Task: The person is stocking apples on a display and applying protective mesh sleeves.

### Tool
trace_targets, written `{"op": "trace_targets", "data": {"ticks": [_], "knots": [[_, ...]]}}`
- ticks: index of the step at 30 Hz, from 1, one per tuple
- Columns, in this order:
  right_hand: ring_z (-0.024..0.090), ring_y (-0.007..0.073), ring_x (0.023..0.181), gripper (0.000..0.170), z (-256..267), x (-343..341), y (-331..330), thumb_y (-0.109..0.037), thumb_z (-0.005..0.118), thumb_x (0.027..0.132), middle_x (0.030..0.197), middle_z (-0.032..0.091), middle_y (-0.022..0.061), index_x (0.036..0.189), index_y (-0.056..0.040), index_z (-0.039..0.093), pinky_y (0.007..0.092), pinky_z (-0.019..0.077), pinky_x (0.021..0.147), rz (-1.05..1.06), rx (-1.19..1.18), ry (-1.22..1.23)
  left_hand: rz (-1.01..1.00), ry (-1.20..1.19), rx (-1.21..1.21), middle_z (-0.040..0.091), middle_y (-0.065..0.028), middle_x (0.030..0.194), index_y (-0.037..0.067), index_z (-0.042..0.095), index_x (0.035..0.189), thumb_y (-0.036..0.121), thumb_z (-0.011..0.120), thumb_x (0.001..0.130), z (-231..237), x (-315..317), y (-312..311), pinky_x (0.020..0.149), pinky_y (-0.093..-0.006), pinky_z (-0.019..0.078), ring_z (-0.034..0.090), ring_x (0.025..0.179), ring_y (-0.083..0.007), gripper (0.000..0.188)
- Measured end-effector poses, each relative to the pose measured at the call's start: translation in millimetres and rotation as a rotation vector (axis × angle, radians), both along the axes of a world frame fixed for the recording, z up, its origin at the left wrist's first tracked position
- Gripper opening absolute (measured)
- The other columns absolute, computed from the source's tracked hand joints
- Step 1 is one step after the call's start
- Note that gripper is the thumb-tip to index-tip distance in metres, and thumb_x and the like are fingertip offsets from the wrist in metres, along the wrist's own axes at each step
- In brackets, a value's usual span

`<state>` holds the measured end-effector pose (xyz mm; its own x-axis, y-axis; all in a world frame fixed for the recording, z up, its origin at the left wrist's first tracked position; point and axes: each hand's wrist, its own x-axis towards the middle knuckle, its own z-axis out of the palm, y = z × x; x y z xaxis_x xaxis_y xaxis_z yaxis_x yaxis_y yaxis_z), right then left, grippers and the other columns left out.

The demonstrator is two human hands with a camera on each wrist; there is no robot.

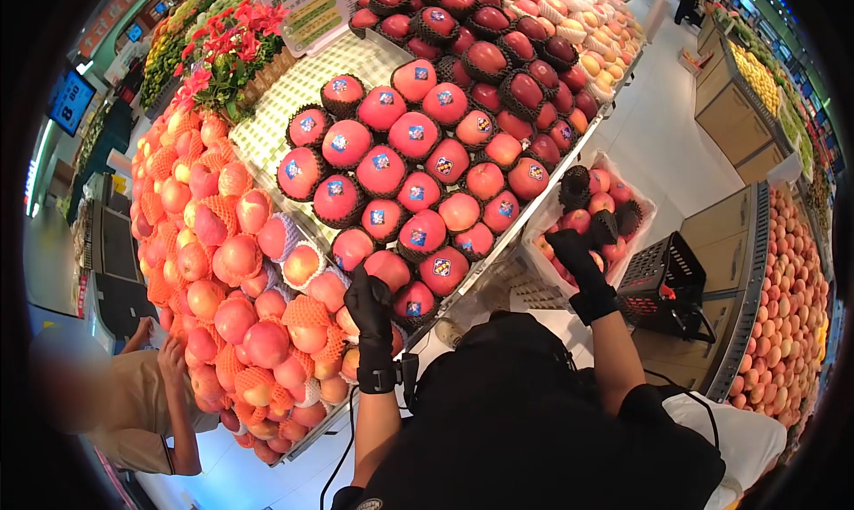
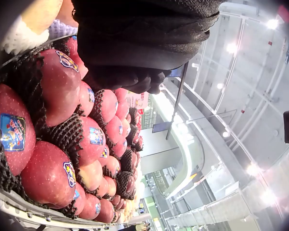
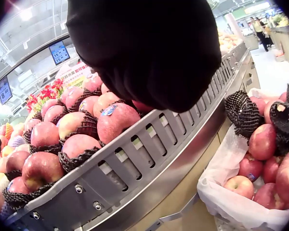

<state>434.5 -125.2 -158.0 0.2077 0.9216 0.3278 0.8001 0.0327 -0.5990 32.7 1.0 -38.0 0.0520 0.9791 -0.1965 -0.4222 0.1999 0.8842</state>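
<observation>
Gloved in black, the left hand (image 1: 368,310) fills the top of its wrist view, fingers bent and close together, right beside the front row of red apples (image 1: 416,134); whether they grip one I cannot tell. Whether the right hand (image 1: 576,259) holds anything is equally unclear; from the head view it appears over the near side of a crate (image 3: 213,190) lined in white, where more apples and loose black nets (image 3: 242,108) lie. Stickered apples sit in black nets behind a slotted grey rail (image 3: 168,137). Farther out, orange-netted fruit (image 1: 236,319) is heaped leftward, red flowers (image 1: 240,43) stand behind, and a black basket (image 1: 663,279) is right of the crate.
</observation>
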Motion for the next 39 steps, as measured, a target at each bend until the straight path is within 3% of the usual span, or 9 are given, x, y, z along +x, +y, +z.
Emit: {"op": "trace_targets", "data": {"ticks": [2,5,9,17,24,32,35,37,39], "knots": [[0.055,0.0194,0.051,0.022,34,-37,-11,-0.022,0.059,0.085,0.058,0.057,0.0092,0.071,-0.0050,0.058,0.0368,0.0401,0.047,-0.143,0.040,0.373,-0.051,0.003,-0.027,0.037,0.0025,0.050,0.015,0.040,0.057,0.037,0.049,0.101,-6,0,0,0.041,-0.0240,0.0257,0.035,0.042,-0.0093,0.050],[0.046,0.0121,0.042,0.029,4,-8,-4,-0.025,0.057,0.090,0.054,0.051,0.0001,0.066,-0.0082,0.056,0.0314,0.0343,0.041,-0.153,-0.685,0.699,-0.029,0.062,-0.030,0.040,0.0014,0.051,0.015,0.042,0.059,0.039,0.048,0.101,-3,14,-2,0.041,-0.0238,0.0287,0.039,0.043,-0.0107,0.049],[0.044,0.0103,0.040,0.023,28,-2,-3,-0.021,0.060,0.087,0.054,0.051,-0.0016,0.068,-0.0090,0.060,0.0301,0.0338,0.039,-0.078,-0.872,0.595,-0.081,0.061,0.000,0.051,-0.0035,0.054,0.009,0.049,0.058,0.039,0.048,0.101,-8,28,-1,0.043,-0.0259,0.0333,0.044,0.044,-0.0123,0.052],[0.048,0.0099,0.043,0.013,-52,57,-43,-0.012,0.057,0.087,0.058,0.054,0.0014,0.087,-0.0050,0.068,0.0246,0.0357,0.038,0.299,-0.496,0.928,-0.137,0.116,0.030,0.052,-0.0045,0.059,0.008,0.051,0.062,0.034,0.048,0.102,3,70,-19,0.044,-0.0256,0.0348,0.048,0.050,-0.0128,0.048],[0.054,0.0110,0.049,0.006,-58,78,-60,-0.007,0.059,0.085,0.065,0.058,0.0043,0.086,-0.0042,0.065,0.0240,0.0402,0.042,0.067,-0.591,1.147,-0.139,0.186,0.047,0.052,-0.0035,0.060,0.007,0.053,0.066,0.033,0.048,0.102,0,99,-31,0.047,-0.0253,0.0368,0.047,0.052,-0.0124,0.044],[0.056,0.0133,0.053,0.004,-158,135,-116,-0.007,0.061,0.081,0.064,0.060,0.0057,0.080,-0.0061,0.065,0.0285,0.0433,0.045,-0.025,-0.342,0.882,-0.160,0.292,0.069,0.057,-0.0014,0.063,0.007,0.058,0.072,0.035,0.050,0.101,-6,132,-44,0.052,-0.0250,0.0375,0.049,0.054,-0.0108,0.041],[0.059,0.0156,0.067,0.017,-70,134,-132,-0.011,0.062,0.077,0.081,0.065,0.0083,0.092,-0.0040,0.066,0.0316,0.0492,0.059,-0.254,-0.262,1.188,-0.199,0.337,0.094,0.059,-0.0027,0.066,0.006,0.059,0.075,0.034,0.048,0.102,-5,146,-48,0.053,-0.0250,0.0392,0.051,0.057,-0.0116,0.041],[0.063,0.0240,0.079,0.030,-121,161,-145,-0.012,0.063,0.074,0.094,0.067,0.0116,0.102,-0.0024,0.062,0.0376,0.0514,0.075,-0.400,-0.490,0.530,-0.242,0.354,0.098,0.059,-0.0043,0.068,0.005,0.059,0.076,0.032,0.046,0.103,-4,154,-51,0.056,-0.0256,0.0415,0.053,0.059,-0.0124,0.041],[0.064,0.0284,0.083,0.032,-131,170,-161,-0.012,0.065,0.072,0.096,0.067,0.0134,0.102,-0.0027,0.061,0.0398,0.0514,0.077,-0.474,-0.507,0.430,-0.246,0.413,0.114,0.059,-0.0050,0.069,0.004,0.058,0.076,0.031,0.046,0.103,-1,169,-56,0.057,-0.0262,0.0426,0.053,0.060,-0.0128,0.040]]}}
